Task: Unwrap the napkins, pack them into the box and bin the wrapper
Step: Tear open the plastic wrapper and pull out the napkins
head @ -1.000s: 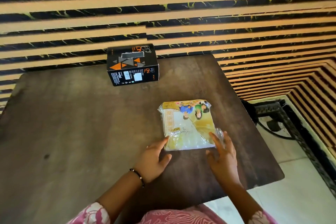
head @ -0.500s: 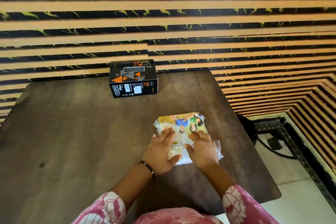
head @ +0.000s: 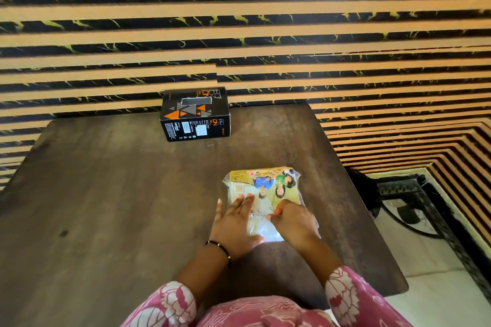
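Note:
A pack of napkins [head: 268, 188] in a clear plastic wrapper with a yellow printed picture lies flat on the dark wooden table [head: 119, 207], right of centre. My left hand [head: 233, 225] rests flat on the pack's near left part, fingers spread. On the pack's near right part my right hand [head: 292, 223] has its fingers curled, pinching the wrapper. A black box [head: 195, 114] with orange triangles stands closed at the table's far edge, against the wall.
A wall of tan and black stripes runs right behind the table. The table's right edge drops to a light floor, where a black metal stand [head: 403, 194] and a cable lie. Pink floral sleeves and lap fill the bottom of the view.
Both hands moved from the pack's near edge onto its top. Since half a second ago the right hand's fingers have curled to pinch the wrapper. The pack has stayed in place.

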A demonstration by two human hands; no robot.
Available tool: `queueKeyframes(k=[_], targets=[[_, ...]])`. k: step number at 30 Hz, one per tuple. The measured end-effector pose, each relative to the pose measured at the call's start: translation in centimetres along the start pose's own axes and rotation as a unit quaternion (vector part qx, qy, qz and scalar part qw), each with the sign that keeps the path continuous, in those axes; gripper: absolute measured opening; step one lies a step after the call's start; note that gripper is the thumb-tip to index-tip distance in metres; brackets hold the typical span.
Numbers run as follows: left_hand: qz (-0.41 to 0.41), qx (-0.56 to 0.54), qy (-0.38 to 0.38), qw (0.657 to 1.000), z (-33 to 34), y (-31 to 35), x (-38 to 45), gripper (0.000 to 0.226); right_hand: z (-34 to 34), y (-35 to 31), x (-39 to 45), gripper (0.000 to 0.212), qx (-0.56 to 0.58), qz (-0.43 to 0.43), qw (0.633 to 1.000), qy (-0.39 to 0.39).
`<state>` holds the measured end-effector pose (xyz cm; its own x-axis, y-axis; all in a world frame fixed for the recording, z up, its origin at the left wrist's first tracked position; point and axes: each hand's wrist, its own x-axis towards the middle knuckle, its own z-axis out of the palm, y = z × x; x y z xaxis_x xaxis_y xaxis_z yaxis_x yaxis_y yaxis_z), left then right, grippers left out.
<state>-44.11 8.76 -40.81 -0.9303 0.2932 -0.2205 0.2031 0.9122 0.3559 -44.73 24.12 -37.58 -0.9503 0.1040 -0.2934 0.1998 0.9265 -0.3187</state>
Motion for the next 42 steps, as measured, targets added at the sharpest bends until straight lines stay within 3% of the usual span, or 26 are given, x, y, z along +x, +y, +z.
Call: queueKeyframes(k=[8, 12, 16, 20, 24, 29, 32, 36, 42], targets=[[-0.007, 0.016, 0.012, 1.000, 0.6, 0.3, -0.3, 0.087, 0.0, 0.9, 1.0, 0.006, 0.107, 0.013, 0.994, -0.035], [-0.006, 0.023, 0.016, 1.000, 0.3, 0.7, -0.4, 0.086, -0.8, 1.2, 1.8, 0.024, 0.127, 0.016, 0.990, -0.060], [0.014, 0.050, 0.012, 0.999, -0.1, 0.9, -0.3, 0.087, -1.0, 1.1, 2.1, 0.018, 0.131, 0.023, 0.987, -0.085], [0.055, 0.053, 0.016, 0.997, -0.2, 0.9, 0.6, 0.093, -0.5, 0.6, 2.2, 0.026, 0.127, 0.057, 0.989, -0.052], [0.039, 0.024, -0.030, 0.998, -0.6, 0.9, 1.6, 0.094, -0.3, 0.2, 1.5, 0.025, 0.111, 0.072, 0.991, -0.023], [0.016, 0.024, -0.045, 0.999, -0.5, 1.4, 1.8, 0.094, 0.4, 0.7, 0.6, 0.021, 0.010, -0.055, 0.997, 0.048], [0.010, 0.026, -0.038, 0.999, -0.5, 1.5, 1.6, 0.093, 0.6, 1.0, 0.4, 0.018, 0.031, -0.069, 0.994, 0.076], [0.014, 0.050, -0.042, 0.998, -0.6, 1.8, 1.8, 0.094, 0.3, 0.7, 1.0, 0.021, 0.080, -0.006, 0.995, 0.056], [0.069, 0.065, -0.043, 0.995, -2.7, 1.9, 3.5, 0.099, -1.6, -0.9, 2.4, 0.044, 0.072, 0.097, 0.993, 0.002]])
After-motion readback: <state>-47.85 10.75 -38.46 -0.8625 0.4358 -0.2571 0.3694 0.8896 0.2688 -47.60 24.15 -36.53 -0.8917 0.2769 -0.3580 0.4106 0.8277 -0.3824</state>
